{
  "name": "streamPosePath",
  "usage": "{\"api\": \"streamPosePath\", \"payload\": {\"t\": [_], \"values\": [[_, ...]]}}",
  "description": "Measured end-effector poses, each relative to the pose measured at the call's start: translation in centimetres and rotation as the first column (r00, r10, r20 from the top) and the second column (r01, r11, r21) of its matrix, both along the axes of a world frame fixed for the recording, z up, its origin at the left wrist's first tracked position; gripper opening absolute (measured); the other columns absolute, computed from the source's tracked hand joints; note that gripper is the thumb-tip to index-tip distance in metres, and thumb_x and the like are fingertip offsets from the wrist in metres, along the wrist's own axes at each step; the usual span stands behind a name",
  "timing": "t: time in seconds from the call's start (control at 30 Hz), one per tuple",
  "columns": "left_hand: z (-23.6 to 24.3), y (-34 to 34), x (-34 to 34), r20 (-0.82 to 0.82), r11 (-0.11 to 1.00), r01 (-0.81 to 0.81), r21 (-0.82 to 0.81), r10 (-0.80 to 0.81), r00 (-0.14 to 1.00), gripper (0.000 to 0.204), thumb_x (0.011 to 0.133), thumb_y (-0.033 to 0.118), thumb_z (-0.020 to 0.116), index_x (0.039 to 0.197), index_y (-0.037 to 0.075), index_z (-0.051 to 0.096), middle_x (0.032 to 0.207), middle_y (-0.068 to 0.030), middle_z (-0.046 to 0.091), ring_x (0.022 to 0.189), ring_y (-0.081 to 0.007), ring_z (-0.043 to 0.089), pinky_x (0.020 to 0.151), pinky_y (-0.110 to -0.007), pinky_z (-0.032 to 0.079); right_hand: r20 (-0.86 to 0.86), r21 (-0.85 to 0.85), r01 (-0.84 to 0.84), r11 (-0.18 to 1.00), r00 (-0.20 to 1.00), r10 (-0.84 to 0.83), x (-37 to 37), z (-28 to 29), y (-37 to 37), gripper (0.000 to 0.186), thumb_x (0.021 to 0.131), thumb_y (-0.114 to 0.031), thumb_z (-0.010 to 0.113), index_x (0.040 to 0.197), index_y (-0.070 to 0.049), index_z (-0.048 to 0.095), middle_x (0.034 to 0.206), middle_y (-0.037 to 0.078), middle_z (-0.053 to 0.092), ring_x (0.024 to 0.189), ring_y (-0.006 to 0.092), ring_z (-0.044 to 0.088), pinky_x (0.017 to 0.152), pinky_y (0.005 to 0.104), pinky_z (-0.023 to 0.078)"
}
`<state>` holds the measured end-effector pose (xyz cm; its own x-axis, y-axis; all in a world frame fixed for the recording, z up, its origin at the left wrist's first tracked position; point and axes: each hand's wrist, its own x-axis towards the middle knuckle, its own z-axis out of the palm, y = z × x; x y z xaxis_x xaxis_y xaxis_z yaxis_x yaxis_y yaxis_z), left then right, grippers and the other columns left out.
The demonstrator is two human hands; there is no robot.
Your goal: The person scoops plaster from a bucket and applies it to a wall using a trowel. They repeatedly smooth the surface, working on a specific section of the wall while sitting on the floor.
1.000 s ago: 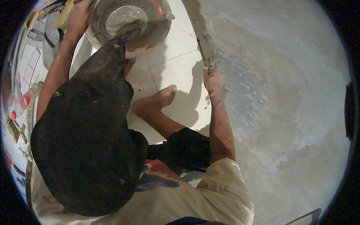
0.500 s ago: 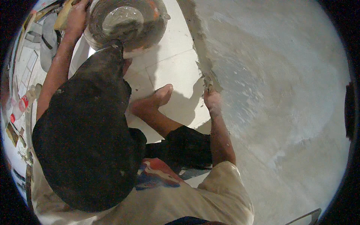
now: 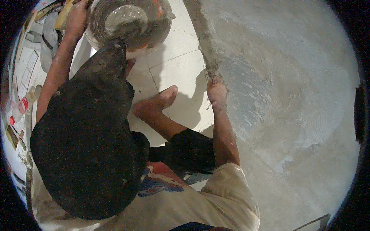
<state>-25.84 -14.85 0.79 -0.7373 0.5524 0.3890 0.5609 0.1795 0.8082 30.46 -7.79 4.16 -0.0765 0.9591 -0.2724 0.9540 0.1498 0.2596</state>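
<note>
Neither my left hand nor my right hand shows. A co-worker in a dark cap point(image 3: 88, 146) and beige shirt point(image 3: 219, 200) sits below me. Their right hand point(image 3: 217, 92), fingers closed, is at the mortar-covered edge point(image 3: 206, 50) of a smeared grey cement surface point(image 3: 300, 96). Something small and grey shows at its fingertips, too unclear to name. Beside a round bucket point(image 3: 163, 32) of wet grey mix point(image 3: 125, 17), the co-worker's left hand point(image 3: 77, 19) is next to a yellowish block point(image 3: 63, 17). Whether it grips the block or the bucket I cannot tell.
The co-worker's bare foot point(image 3: 167, 98) rests on pale floor tiles point(image 3: 177, 73). Along the left lie a grey sandal-like piece point(image 3: 49, 42), a clear bottle with red parts point(image 3: 19, 109) and scraps. A thin, dark-edged object point(image 3: 320, 221) pokes in at the lower right.
The co-worker's right hand has moved forward along the mortar edge, toward the top of the view. Their cap has shifted slightly left. Their left hand stays beside the bucket.
</note>
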Motion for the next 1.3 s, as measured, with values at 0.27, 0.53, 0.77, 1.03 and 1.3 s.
{"api": "streamPosePath", "payload": {"t": [0.27,0.53,0.77,1.03,1.3], "values": [[-7.8,-0.8,-4.5,0.518,0.974,0.184,-0.134,-0.090,0.850,0.034,0.103,0.028,0.050,0.083,0.002,0.058,0.076,-0.0041,0.052,0.073,-0.0190,0.048,0.073,-0.038,0.039,-0.093,0.020,0.012,1.000,0.996,-0.010,-3.3,-0.2,1.6,0.036,0.102,-0.040,0.055,0.101,-0.005,0.066,0.097,0.025,0.072,0.090,0.0466,0.070,0.079,0.0580,0.054],[-12.0,-2.5,-7.2,-0.061,0.901,0.193,-0.388,-0.233,0.970,0.045,0.109,0.022,0.040,0.152,0.015,0.050,0.136,-0.0220,0.065,0.126,-0.0390,0.062,0.108,-0.045,0.046,-0.014,-0.068,0.016,0.998,1.000,-0.017,-6.6,-1.8,3.5,0.041,0.103,-0.042,0.054,0.106,-0.003,0.068,0.096,0.025,0.072,0.092,0.0484,0.069,0.079,0.0567,0.053],[-10.7,-3.0,-7.5,0.075,0.860,0.203,-0.468,-0.190,0.979,0.047,0.110,0.030,0.037,0.153,0.014,0.048,0.133,-0.0233,0.066,0.125,-0.0389,0.063,0.107,-0.046,0.045,-0.345,0.080,-0.008,0.997,0.938,0.036,-11.0,1.1,3.3,0.039,0.102,-0.041,0.054,0.108,-0.005,0.069,0.100,0.028,0.071,0.094,0.0504,0.068,0.081,0.0570,0.053],[-12.6,-3.6,-7.7,-0.015,0.888,0.184,-0.421,-0.210,0.978,0.054,0.105,0.019,0.047,0.159,0.024,0.040,0.129,-0.0254,0.067,0.120,-0.0404,0.065,0.103,-0.048,0.048,-0.255,-0.158,-0.030,0.987,0.967,-0.011,-9.5,-1.0,7.1,0.044,0.102,-0.043,0.055,0.118,-0.006,0.071,0.105,0.030,0.070,0.102,0.0501,0.066,0.087,0.0562,0.052],[-5.5,-1.4,-4.0,-0.448,0.971,-0.084,-0.224,-0.026,0.894,0.039,0.106,0.033,0.051,0.081,0.005,0.059,0.080,-0.0010,0.058,0.075,-0.0168,0.052,0.074,-0.036,0.040,-0.130,-0.122,0.114,0.986,0.983,-0.129,-8.0,4.3,2.2,0.043,0.103,-0.038,0.054,0.133,-0.009,0.065,0.108,0.027,0.072,0.102,0.0477,0.069,0.089,0.0538,0.054]]}}
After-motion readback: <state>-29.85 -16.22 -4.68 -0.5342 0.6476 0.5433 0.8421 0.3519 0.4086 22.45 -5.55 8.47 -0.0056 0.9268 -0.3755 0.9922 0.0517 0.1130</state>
